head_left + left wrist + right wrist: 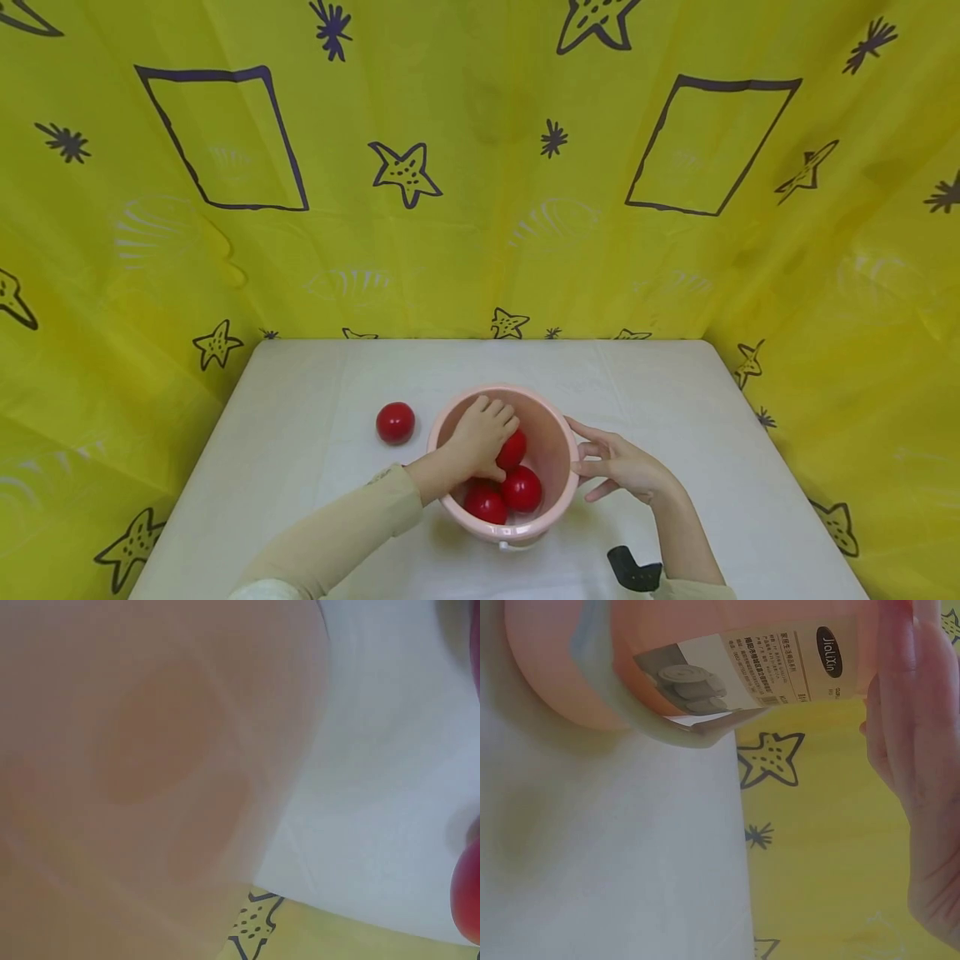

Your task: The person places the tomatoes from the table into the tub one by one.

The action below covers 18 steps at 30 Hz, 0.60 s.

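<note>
Yellow curtain (465,250) lines my surface's (660,400) far edge; left fingers (502,414) grip a ball (512,450), right fingers (591,430) spread against a bucket (557,454).

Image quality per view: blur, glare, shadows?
Head: mostly crisp, small highlights on the red balls, soft shadows by the pink bucket. Left wrist: hazy, the pinkish surface at left out of focus. Right wrist: dim, the label legible in large print, fine print soft.
</note>
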{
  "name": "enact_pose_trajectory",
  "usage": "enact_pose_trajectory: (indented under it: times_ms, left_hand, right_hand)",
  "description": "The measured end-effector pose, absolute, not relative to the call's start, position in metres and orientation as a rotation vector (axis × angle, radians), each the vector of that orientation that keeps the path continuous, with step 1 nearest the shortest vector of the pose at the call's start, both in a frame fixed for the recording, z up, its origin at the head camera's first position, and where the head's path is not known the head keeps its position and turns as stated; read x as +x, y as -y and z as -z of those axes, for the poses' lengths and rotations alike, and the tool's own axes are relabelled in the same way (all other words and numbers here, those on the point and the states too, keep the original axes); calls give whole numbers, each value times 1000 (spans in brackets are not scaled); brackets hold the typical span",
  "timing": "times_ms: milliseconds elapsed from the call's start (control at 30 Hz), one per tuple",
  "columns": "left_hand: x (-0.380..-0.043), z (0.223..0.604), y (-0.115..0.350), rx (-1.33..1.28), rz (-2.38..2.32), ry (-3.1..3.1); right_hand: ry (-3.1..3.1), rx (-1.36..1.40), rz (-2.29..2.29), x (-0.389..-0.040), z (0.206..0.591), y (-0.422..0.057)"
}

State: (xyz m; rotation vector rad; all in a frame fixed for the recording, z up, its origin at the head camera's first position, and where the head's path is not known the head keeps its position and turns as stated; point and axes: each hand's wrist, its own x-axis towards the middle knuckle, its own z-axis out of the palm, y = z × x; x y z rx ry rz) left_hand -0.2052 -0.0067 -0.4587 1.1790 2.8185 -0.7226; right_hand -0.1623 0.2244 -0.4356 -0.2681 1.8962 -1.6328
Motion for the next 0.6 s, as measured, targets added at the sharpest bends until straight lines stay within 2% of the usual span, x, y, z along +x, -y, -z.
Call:
enact_pose_trajectory:
  times_ms: [267, 600]
  left_hand:
    - [-204, 462, 7, 1167, 827, -2817]
    - [-205, 462, 5, 1174, 720, -2817]
  right_hand:
    - [-1900, -264, 1631, -162, 435, -224]
    - [-1904, -260, 1629, -161, 434, -224]
